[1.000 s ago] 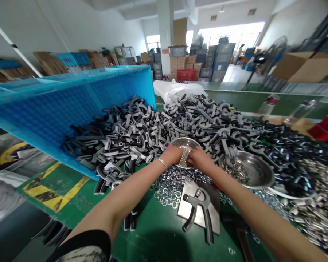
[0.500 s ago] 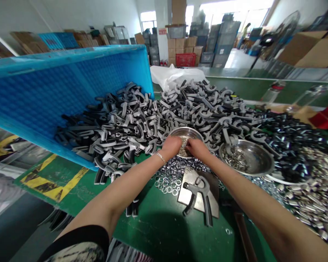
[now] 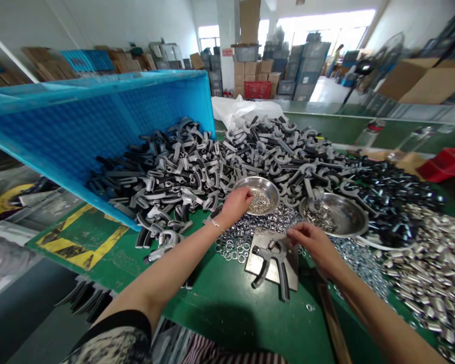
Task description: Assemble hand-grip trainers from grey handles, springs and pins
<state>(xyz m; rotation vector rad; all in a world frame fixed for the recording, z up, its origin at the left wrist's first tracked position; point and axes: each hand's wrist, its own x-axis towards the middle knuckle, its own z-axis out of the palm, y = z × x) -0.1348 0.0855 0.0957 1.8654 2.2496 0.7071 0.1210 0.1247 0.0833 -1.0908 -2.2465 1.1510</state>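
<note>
Blue crate (image 3: 109,114), upper left, laid on its side. Metal plate (image 3: 293,275), lower centre, with a spring handgrip (image 3: 281,260) set on it. Steel bowl (image 3: 260,182), centre, filled with small metal pieces (image 3: 260,202). Right hand (image 3: 314,243), right of centre: angled from lower right, fingertips drawn together above the plate's corner, anything pinched too small to tell. Left hand (image 3: 235,206), at the bowl's left rim: knuckles up, fingers curled, closure hidden.

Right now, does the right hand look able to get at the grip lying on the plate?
Probably yes: the right hand is by the plate, close to the grip, and nothing visible stands between them. Whether it holds something small is unclear.
</note>
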